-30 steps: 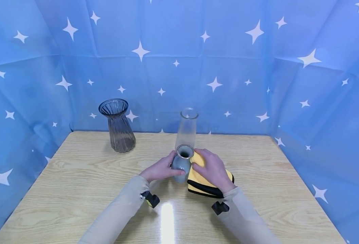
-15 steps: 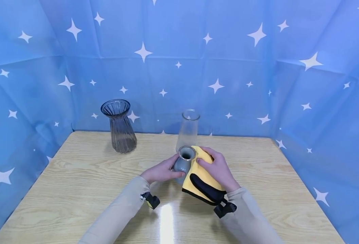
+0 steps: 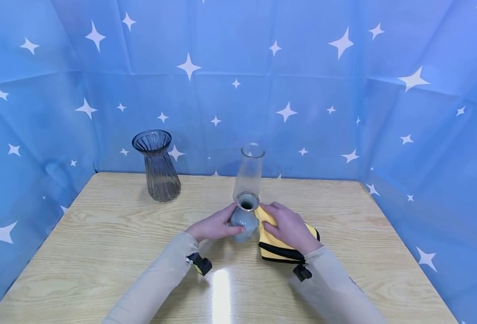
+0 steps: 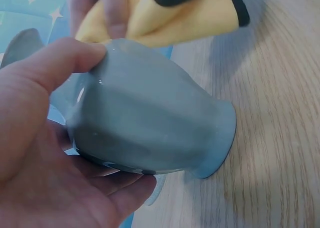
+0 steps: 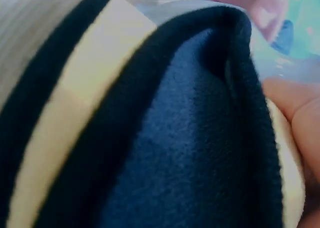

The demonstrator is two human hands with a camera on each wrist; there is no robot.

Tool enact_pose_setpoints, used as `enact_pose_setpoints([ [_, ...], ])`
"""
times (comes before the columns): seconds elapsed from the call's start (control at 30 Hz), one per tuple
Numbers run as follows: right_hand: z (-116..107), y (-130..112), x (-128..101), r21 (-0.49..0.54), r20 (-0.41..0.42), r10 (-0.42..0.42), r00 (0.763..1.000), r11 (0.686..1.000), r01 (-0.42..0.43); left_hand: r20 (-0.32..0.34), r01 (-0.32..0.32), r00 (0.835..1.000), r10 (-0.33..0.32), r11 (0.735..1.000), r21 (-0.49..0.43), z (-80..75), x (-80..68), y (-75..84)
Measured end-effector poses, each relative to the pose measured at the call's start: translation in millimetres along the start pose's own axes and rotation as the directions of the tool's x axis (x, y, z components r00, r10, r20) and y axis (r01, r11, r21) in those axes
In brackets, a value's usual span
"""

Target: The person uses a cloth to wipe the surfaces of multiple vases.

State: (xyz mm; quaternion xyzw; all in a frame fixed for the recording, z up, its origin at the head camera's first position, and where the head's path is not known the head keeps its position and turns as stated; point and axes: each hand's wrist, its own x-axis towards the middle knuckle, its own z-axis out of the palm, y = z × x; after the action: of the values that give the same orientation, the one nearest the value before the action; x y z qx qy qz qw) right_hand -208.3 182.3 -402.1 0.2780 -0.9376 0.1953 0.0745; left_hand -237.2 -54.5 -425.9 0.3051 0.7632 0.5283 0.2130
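Vase (image 3: 244, 219) in left hand (image 3: 217, 224); yellow cloth (image 3: 270, 239) in right hand (image 3: 290, 227).

There were three vases (image 3: 243, 219) (image 3: 248, 173) (image 3: 162, 175), one centre-left and two mid-frame, two hands (image 3: 215, 224) (image 3: 290, 227), one cloth (image 3: 265, 236) and one worktop (image 3: 100, 252).

Yellow cloth (image 3: 276, 243) (black-edged), grey-blue vase (image 3: 244, 219), white-starred blue backdrop (image 3: 230, 101)

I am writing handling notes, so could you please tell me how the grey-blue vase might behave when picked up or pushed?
The grey-blue vase looks glossy, so it may be slippery in the left hand. Its foot is narrower than its body, so a push high up could tip it. Its ceramic look suggests it is stiff and probably fragile.
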Motion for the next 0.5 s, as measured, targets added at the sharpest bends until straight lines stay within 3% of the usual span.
enact_pose_setpoints([
  [0.17,12.5,0.4,-0.6,-0.045,-0.035,0.063,0.997,0.997,-0.064,-0.003,-0.032,0.999,0.033,0.999,0.016,0.6,1.1,-0.4],
  [0.37,29.1,0.0,-2.2,0.072,-0.028,0.194,0.981,0.979,-0.192,-0.036,-0.098,0.994,0.100,0.993,0.070,5.9,6.0,-4.5],
  [0.5,41.2,4.1,-2.4,0.153,0.034,0.246,0.969,0.956,-0.248,-0.069,-0.090,0.993,0.099,0.988,0.125,10.8,7.9,-6.8],
])
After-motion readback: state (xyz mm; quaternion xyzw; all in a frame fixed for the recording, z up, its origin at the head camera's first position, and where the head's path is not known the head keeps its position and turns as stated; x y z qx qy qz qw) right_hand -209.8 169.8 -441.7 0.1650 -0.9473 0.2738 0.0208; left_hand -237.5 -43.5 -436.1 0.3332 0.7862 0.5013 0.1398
